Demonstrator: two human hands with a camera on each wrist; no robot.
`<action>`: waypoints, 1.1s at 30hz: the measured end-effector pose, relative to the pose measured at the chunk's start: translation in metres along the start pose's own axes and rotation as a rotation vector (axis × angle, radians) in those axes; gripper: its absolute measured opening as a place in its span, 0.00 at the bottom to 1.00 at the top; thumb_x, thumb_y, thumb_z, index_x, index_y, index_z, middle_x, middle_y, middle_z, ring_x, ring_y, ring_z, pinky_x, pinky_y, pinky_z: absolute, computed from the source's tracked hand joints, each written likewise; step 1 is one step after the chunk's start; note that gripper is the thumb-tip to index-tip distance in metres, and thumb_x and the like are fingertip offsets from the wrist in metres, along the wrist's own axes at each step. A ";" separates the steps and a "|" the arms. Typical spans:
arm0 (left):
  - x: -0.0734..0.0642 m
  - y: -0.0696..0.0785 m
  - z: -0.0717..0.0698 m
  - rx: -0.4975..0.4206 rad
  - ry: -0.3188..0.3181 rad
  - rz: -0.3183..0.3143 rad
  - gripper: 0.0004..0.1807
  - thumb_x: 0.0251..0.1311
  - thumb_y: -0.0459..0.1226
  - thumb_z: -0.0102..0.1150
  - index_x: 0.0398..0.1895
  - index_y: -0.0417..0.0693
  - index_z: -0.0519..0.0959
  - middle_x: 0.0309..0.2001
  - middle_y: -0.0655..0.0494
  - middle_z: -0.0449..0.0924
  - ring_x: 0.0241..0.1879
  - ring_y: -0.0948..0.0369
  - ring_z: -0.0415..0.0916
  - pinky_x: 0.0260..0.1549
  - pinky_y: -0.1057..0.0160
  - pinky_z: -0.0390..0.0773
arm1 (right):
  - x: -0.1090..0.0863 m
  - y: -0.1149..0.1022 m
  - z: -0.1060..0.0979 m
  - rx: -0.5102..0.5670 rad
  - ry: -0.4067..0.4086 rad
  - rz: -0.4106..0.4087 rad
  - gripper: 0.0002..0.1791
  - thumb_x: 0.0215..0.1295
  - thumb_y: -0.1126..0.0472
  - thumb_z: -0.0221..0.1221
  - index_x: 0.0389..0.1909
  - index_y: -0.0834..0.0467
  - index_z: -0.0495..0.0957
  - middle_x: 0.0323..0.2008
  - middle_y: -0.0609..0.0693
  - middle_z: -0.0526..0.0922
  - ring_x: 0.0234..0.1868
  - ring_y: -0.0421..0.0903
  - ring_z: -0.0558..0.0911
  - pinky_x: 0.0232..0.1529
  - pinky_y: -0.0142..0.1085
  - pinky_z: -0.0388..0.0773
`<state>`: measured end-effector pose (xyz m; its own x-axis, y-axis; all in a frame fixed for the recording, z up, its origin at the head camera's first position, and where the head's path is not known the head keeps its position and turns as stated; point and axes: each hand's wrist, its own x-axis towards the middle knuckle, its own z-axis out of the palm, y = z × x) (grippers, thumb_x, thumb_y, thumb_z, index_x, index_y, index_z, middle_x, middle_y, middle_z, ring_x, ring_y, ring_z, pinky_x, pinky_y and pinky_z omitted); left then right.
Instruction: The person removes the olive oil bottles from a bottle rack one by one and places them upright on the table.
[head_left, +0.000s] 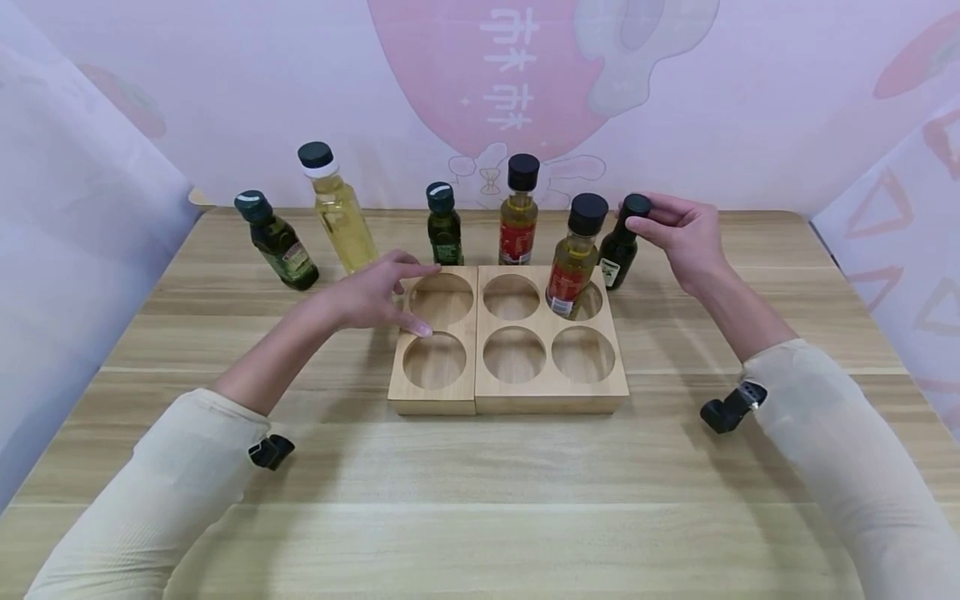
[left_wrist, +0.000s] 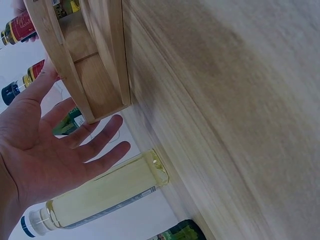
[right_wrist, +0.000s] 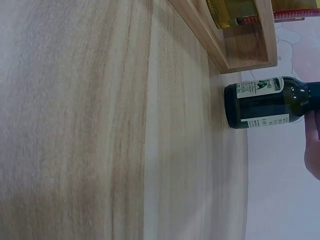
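A wooden bottle rack (head_left: pixel 477 400) with round holes lies mid-table. My left hand (head_left: pixel 375 292) is at its left side, thumb and forefinger over the edge; the left wrist view shows the other fingers (left_wrist: pixel 107 137) spread and straight. My right hand (head_left: pixel 686 237) pinches a small dark glass bottle (head_left: pixel 619 246) by its neck, just below the cap. That bottle is upright behind the rack's right back corner, its pale label (right_wrist: pixel 260 87) showing in the right wrist view. One red-labelled oil bottle (head_left: pixel 572 271) stands in the rack's back right hole.
Behind the rack stand another red-labelled bottle (head_left: pixel 518 225) and a small green bottle (head_left: pixel 446 229). To the left are a tall bottle of pale yellow oil (head_left: pixel 345 221) and a dark green bottle (head_left: pixel 279 246). A printed cloth (head_left: pixel 300 75) hangs along the table's back edge.
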<state>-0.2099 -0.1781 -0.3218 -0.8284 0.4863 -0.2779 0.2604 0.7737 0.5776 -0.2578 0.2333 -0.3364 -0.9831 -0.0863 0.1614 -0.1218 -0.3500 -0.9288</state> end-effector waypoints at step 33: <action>0.001 0.002 0.000 0.011 -0.012 -0.003 0.54 0.56 0.43 0.79 0.82 0.46 0.57 0.76 0.33 0.52 0.63 0.38 0.67 0.60 0.41 0.76 | -0.027 -0.030 -0.003 -0.049 0.024 -0.057 0.22 0.61 0.81 0.66 0.57 0.69 0.82 0.48 0.54 0.90 0.51 0.43 0.89 0.54 0.31 0.84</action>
<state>-0.2102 -0.1763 -0.3208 -0.8233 0.4885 -0.2889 0.2631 0.7795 0.5685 -0.2280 0.2486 -0.3140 -0.9772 -0.0453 0.2074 -0.1839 -0.3074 -0.9337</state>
